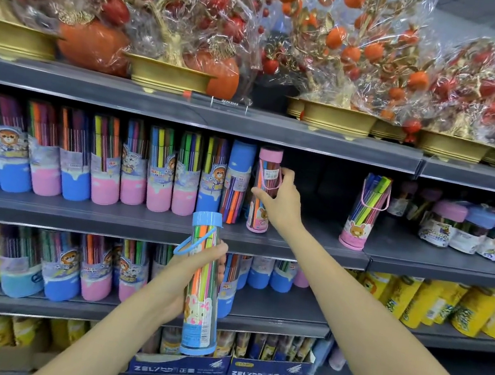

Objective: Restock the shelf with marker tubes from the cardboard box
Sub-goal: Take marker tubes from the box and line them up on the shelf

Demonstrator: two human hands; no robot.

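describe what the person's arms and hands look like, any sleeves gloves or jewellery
Both arms are bare from the bottom edge of the picture up to the hands: no sleeve shows anywhere. The left hand and the right hand wear no gloves, and no watch, bracelet or ring is visible. No markings or tattoos show.

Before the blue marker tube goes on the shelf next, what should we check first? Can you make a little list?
1. Left hand grips the blue-capped tube firmly: ok.
2. Pink-capped tube stands upright on the shelf: ok.
3. Right hand clear of the pink-capped tube: not ok, its fingers curl round it.
4. Free space right of the pink-capped tube, before the lone pink tube: ok.
5. Blue cap shut tight: cannot tell.
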